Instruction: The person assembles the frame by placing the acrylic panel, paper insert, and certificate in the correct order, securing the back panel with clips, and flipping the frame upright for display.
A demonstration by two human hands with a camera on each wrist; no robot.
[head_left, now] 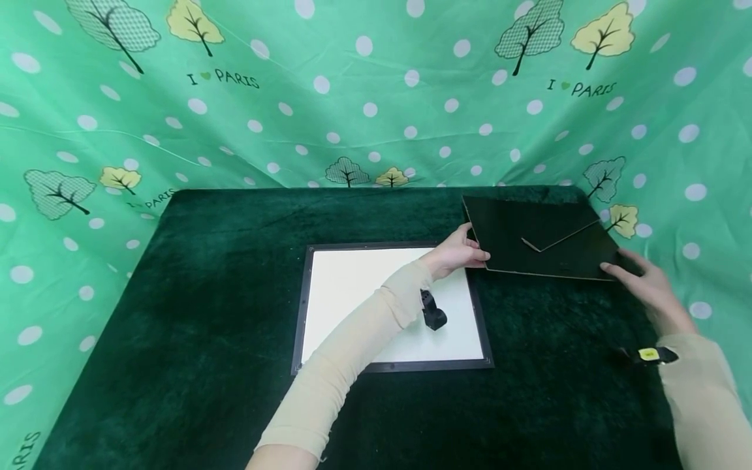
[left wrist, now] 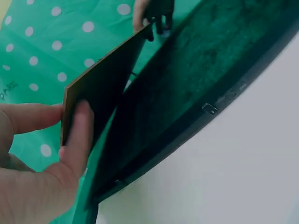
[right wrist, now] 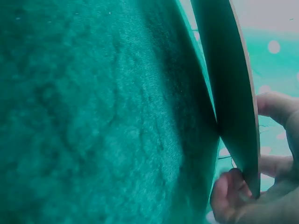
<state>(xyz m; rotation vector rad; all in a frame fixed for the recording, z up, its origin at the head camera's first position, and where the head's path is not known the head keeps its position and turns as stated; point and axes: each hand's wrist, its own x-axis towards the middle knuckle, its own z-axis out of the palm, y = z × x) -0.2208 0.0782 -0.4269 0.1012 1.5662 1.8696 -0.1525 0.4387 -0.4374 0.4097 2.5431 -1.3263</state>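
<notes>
A thin black backing board (head_left: 529, 235) is held up by both hands over the far right of the table, tilted, with a thin cord or strip on its upper face. My left hand (head_left: 458, 251) pinches its near left corner, thumb and fingers on opposite faces. At the near right corner my right hand (head_left: 643, 281) grips the edge, its fingers underneath. In the left wrist view the board's pale cut edge shows beside the left hand (left wrist: 42, 158). The right wrist view has the right hand (right wrist: 275, 177) around the board's edge. Left of the board lies a black-rimmed picture frame (head_left: 302, 307) with a white inside.
Dark green velvet cloth (head_left: 176, 339) covers the table. Small metal tabs (left wrist: 210, 108) sit along the frame's rim. A green polka-dot curtain (head_left: 376, 98) hangs behind the table and along both sides, close beyond the board. The left forearm crosses over the frame.
</notes>
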